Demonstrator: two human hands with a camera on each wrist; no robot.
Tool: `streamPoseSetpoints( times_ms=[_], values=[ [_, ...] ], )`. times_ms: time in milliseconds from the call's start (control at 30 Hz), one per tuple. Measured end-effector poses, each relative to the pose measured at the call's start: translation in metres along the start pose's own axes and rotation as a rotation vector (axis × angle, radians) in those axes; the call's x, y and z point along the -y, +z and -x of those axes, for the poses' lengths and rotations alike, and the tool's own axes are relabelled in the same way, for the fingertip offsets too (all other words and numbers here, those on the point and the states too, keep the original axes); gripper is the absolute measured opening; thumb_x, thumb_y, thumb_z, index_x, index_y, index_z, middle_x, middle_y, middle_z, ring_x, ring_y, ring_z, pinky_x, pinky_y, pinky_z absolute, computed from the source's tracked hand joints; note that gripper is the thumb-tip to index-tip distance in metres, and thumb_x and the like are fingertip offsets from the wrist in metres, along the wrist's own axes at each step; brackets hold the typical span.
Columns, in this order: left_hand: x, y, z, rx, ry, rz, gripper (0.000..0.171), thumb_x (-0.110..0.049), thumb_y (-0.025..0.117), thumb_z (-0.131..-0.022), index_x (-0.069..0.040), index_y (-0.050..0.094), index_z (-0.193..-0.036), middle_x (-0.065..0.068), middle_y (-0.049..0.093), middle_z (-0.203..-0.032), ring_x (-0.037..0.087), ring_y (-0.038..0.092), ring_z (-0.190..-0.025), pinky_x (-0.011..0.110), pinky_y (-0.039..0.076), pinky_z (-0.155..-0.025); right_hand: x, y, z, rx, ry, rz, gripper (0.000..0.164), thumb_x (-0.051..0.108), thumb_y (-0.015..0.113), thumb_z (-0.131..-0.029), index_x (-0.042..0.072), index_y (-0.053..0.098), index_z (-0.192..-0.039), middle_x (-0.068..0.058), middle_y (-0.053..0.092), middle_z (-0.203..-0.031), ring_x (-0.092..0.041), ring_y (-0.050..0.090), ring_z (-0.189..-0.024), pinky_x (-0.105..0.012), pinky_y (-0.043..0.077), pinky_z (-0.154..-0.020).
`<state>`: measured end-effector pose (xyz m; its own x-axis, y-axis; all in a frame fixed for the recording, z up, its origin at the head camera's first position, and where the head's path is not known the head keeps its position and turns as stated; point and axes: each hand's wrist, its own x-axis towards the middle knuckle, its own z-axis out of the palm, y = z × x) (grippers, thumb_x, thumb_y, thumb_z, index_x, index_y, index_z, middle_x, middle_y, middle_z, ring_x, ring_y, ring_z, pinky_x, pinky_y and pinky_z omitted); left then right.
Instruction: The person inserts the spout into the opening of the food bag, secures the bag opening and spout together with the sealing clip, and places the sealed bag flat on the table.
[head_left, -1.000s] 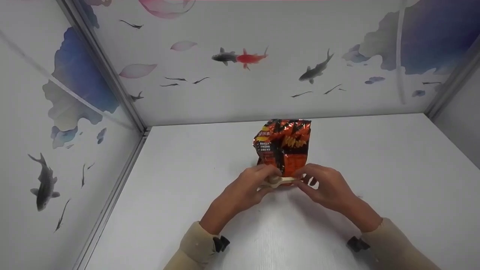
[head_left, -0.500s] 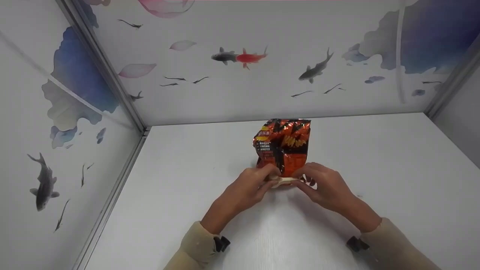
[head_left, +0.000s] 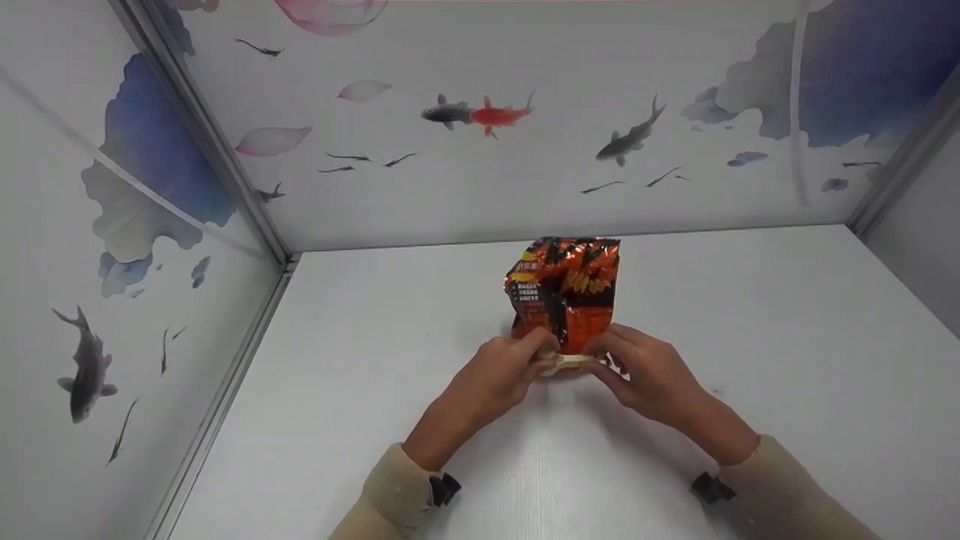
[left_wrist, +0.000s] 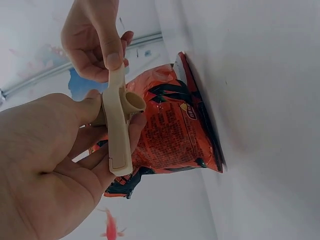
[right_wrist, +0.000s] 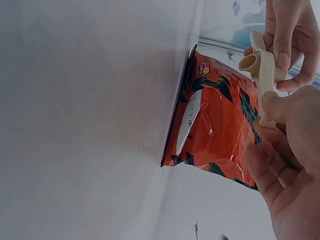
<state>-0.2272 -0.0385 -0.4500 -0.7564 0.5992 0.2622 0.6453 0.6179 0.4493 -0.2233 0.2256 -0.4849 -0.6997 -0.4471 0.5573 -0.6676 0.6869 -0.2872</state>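
Note:
A cream plastic bag clip with a round pouring spout (left_wrist: 134, 101) is between both hands. My left hand (head_left: 491, 379) pinches the clip (head_left: 574, 361) around its spout section with thumb and fingers. With thumb and fingertips my right hand (head_left: 651, 375) grips its narrower end; in the right wrist view the thumb lies along the clip (right_wrist: 266, 80). Just beyond stands a crumpled orange and black snack bag (head_left: 570, 289), and the fingertips overlap its near lower part. The same bag (left_wrist: 172, 127) shows its printed side in the left wrist view, a sealed edge along the table.
The white tabletop (head_left: 375, 315) surrounds the hands. Behind the bag rises a white wall panel (head_left: 450, 202) painted with fish and petals. Another painted panel (head_left: 45, 247) borders the left side, with a grey metal frame (head_left: 202, 135) at the corner.
My left fingers have closed further over the clip's spout end, which showed more before, and the clip has turned slightly. The right fingers have drawn closer together. The bag has barely moved.

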Motion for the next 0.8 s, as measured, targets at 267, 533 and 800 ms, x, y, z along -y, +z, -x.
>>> streamPoseSetpoints(
  times_ms=[267, 533, 800],
  values=[
    [0.0036, -0.0025, 0.0006, -0.023, 0.028, 0.023, 0.023, -0.030, 0.066, -0.108, -0.021, 0.064, -0.129, 0.002, 0.079, -0.110, 0.012, 0.067, -0.091, 0.026, 0.063, -0.089, -0.0011, -0.0024, -0.0009, -0.040, -0.016, -0.022, 0.027, 0.018, 0.093, -0.087, 0.019, 0.077, -0.108, 0.006, 0.073, -0.094, -0.011, 0.064, -0.074, -0.026, 0.060, -0.061],
    [0.0050, -0.0073, 0.0014, -0.045, 0.032, 0.019, 0.024, -0.029, 0.068, -0.107, -0.018, 0.065, -0.129, 0.001, 0.078, -0.103, 0.012, 0.063, -0.085, 0.020, 0.060, -0.081, -0.0027, -0.0041, -0.0016, -0.074, -0.028, -0.026, 0.033, 0.020, 0.096, -0.083, 0.017, 0.078, -0.111, 0.007, 0.074, -0.082, -0.004, 0.063, -0.069, -0.021, 0.057, -0.057],
    [0.0052, -0.0061, 0.0009, -0.035, 0.050, 0.022, 0.024, -0.030, 0.067, -0.108, -0.019, 0.066, -0.129, 0.000, 0.078, -0.106, 0.011, 0.065, -0.087, 0.020, 0.062, -0.087, -0.0012, -0.0049, -0.0014, -0.027, -0.057, -0.079, 0.024, 0.020, 0.095, -0.085, 0.022, 0.081, -0.104, 0.013, 0.071, -0.080, -0.001, 0.058, -0.067, -0.016, 0.052, -0.057]
  ],
)
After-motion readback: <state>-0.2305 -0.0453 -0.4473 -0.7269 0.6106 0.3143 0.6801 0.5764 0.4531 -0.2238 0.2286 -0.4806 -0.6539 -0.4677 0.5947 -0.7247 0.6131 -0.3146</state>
